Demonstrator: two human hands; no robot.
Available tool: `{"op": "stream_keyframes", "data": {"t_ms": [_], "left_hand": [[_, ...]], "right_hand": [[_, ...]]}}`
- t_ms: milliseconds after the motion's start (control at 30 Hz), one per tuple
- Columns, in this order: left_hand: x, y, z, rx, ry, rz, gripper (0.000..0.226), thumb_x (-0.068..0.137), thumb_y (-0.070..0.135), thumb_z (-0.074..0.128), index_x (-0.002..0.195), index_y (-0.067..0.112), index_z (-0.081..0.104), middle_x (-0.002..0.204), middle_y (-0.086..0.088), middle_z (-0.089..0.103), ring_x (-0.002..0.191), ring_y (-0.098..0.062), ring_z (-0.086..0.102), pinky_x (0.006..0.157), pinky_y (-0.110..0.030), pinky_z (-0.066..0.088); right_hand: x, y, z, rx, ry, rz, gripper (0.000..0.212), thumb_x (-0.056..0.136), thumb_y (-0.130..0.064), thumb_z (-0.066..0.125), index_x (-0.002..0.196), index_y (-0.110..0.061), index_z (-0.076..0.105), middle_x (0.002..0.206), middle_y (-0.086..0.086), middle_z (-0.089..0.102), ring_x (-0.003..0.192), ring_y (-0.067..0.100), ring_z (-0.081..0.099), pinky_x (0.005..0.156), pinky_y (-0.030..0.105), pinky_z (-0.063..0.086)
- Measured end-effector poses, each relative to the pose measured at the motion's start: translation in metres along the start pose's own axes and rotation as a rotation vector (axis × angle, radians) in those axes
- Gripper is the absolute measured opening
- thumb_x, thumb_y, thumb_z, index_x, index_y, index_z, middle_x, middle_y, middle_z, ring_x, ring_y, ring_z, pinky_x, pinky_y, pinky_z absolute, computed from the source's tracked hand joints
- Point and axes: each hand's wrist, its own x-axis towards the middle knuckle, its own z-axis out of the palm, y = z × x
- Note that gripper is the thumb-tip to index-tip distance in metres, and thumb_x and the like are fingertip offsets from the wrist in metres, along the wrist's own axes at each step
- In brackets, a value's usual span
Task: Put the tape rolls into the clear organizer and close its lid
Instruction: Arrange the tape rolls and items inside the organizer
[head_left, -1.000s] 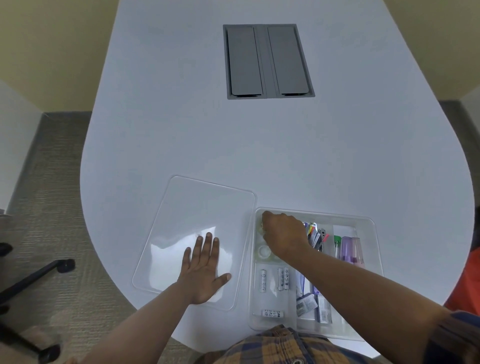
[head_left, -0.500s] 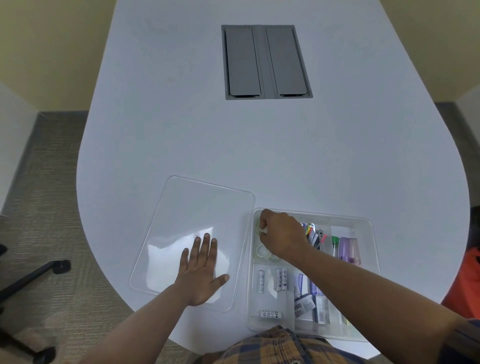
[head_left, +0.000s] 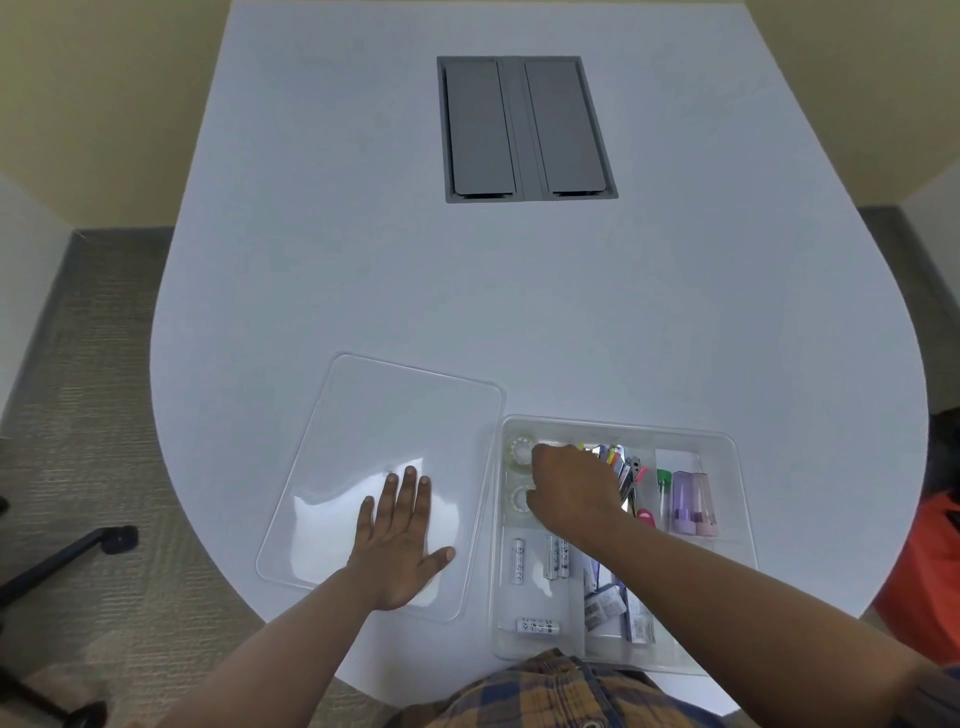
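The clear organizer (head_left: 727, 447) lies open at the table's near right edge. Two clear tape rolls lie in its far-left compartment, one (head_left: 519, 451) by the far corner and one (head_left: 518, 500) just nearer. My right hand (head_left: 576, 488) hovers inside the organizer beside them, knuckles up and fingers curled down. The fingertips are hidden, and whether they touch the nearer roll I cannot tell. The clear lid (head_left: 384, 415) lies flat on the table left of the organizer. My left hand (head_left: 402, 540) rests flat on its near part with the fingers spread.
Other compartments hold several batteries (head_left: 553, 558), pens (head_left: 615, 462), purple and pink glue sticks (head_left: 691, 501) and small packets (head_left: 605, 605). A grey cable hatch (head_left: 524, 127) is set into the white table (head_left: 467, 291) farther back. A chair base (head_left: 67, 556) stands on the floor at left.
My right hand has drawn back toward me and to the right inside the organizer, uncovering the tape roll at the far corner. The left hand stays flat on the lid.
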Motion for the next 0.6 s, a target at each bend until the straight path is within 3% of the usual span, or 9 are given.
{"op": "stream_keyframes", "data": {"t_ms": [200, 333, 600], "left_hand": [[0.000, 0.000, 0.001, -0.003, 0.007, 0.002, 0.091, 0.088, 0.070, 0.020, 0.131, 0.021, -0.044, 0.141, 0.004, -0.051, 0.129, -0.018, -0.049, 0.111, -0.045, -0.023], [0.001, 0.000, 0.001, -0.002, 0.008, 0.002, 0.091, 0.089, 0.070, 0.020, 0.131, 0.020, -0.043, 0.141, 0.003, -0.051, 0.129, -0.018, -0.049, 0.111, -0.045, -0.023], [0.000, 0.000, 0.001, 0.006, 0.011, 0.002, 0.090, 0.089, 0.069, 0.019, 0.131, 0.019, -0.044, 0.141, 0.003, -0.051, 0.127, -0.018, -0.050, 0.111, -0.045, -0.023]], "right_hand": [[0.001, 0.007, -0.012, -0.021, 0.013, -0.010, 0.025, 0.074, -0.016, 0.058, 0.098, -0.016, 0.052, 0.093, 0.007, 0.065, 0.084, 0.031, 0.063, 0.060, 0.030, 0.037], [0.006, 0.013, -0.023, -0.131, -0.014, -0.048, 0.032, 0.077, -0.007, 0.055, 0.105, -0.021, 0.060, 0.099, 0.004, 0.066, 0.089, 0.029, 0.064, 0.064, 0.030, 0.039], [0.007, 0.012, -0.017, -0.185, -0.102, -0.023, 0.031, 0.080, -0.007, 0.056, 0.106, -0.020, 0.066, 0.104, 0.005, 0.067, 0.095, 0.030, 0.065, 0.075, 0.034, 0.046]]}}
